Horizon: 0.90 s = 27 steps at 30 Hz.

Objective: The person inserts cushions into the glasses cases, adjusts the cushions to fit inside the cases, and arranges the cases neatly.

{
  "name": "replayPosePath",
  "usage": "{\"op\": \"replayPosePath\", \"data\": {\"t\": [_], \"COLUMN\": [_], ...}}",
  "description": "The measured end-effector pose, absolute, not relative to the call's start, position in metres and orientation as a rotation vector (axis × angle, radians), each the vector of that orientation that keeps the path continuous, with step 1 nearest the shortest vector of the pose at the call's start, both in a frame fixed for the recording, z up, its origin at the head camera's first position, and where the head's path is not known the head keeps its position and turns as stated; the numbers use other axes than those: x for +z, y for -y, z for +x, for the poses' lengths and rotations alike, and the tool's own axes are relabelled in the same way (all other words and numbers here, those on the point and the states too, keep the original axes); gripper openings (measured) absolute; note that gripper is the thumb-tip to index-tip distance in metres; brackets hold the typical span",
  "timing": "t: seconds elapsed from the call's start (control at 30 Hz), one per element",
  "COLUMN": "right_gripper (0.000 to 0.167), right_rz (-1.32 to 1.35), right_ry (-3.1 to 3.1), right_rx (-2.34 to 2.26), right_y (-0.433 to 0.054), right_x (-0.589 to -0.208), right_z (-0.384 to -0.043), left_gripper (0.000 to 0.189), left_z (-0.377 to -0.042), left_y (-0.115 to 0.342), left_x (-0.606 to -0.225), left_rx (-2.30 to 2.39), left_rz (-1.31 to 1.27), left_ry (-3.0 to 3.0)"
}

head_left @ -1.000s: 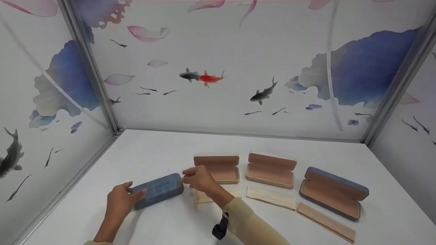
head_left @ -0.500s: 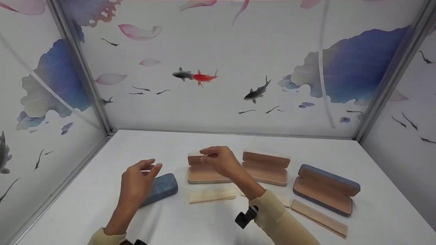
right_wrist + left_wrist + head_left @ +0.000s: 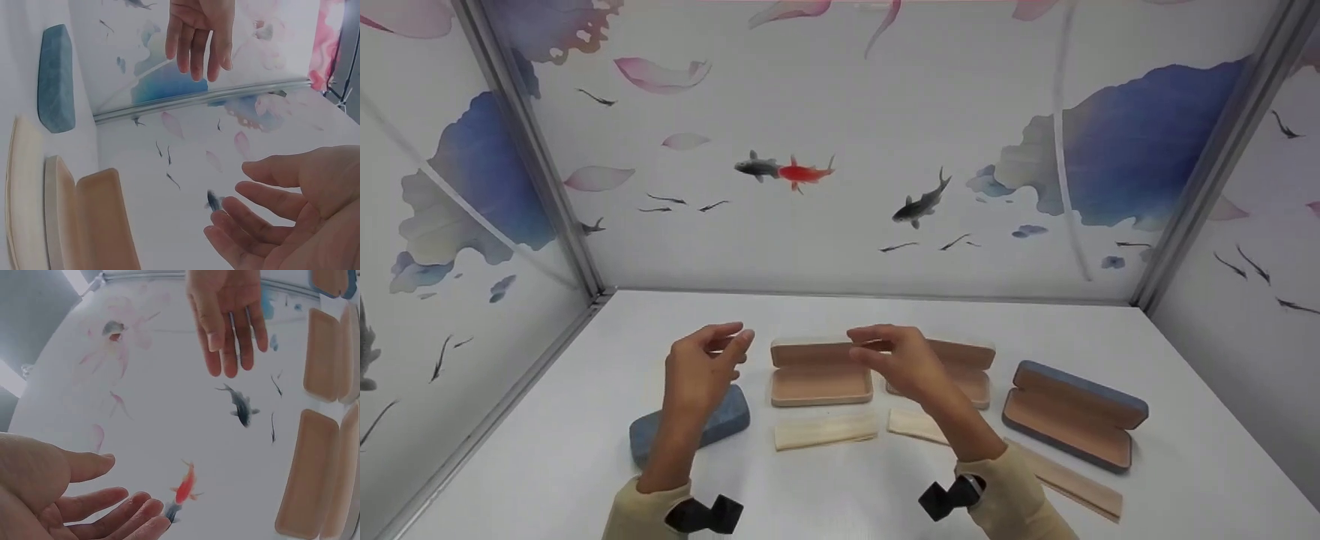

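My left hand [image 3: 697,371] hovers above a closed blue glasses case [image 3: 726,416], its fingers loosely bent and nothing between them. My right hand [image 3: 901,360] is raised in front of two open glasses cases, likewise holding nothing; the left wrist view shows its fingers hanging loose. The left open case [image 3: 821,384] has a tan lining, and the middle open case [image 3: 979,386] is partly covered by my right hand. Folded cream cloths lie before them: one cloth [image 3: 825,433] on the left, another cloth [image 3: 915,425] partly behind my right forearm.
An open blue-rimmed glasses case [image 3: 1069,424] stands at the right, with a folded beige cloth [image 3: 1080,487] before it. White panels printed with fish and petals enclose the white table [image 3: 825,502] at the back and sides.
Both hands have left the closed blue case and risen; the left moved up and right, the right moved farther right. The blue case stays where it was. The view has shifted slightly.
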State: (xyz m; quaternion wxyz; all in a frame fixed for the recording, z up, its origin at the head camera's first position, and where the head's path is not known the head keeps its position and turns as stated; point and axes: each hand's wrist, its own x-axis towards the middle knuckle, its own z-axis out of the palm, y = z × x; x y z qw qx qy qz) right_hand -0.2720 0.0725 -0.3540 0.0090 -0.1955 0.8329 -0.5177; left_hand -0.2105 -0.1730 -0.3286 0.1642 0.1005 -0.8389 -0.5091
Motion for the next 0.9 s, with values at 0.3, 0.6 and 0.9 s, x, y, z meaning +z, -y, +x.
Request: {"op": "replayPosePath", "data": {"t": [0.3,0.6,0.9], "right_gripper": [0.031,0.028,0.026], "right_rz": [-0.568,-0.500,-0.539], "right_ry": [-2.525,-2.557,-2.610], "right_rx": [-1.662,-1.656,-1.614], "right_y": [-0.089,-0.095,-0.089], "right_x": [-0.374,-0.392,-0.412], "right_z": [-0.274,-0.275,-0.280], "left_gripper": [0.036,0.034,0.029], "left_z": [-0.220,-0.229,-0.241], "left_y": [0.167,0.163,0.154], "left_x": [-0.347,-0.369,-0.395], "left_rx": [-1.536,-1.572,-1.528], "left_rz": [0.311,0.274,0.224], "left_ry": [2.401,2.418,2.539]}}
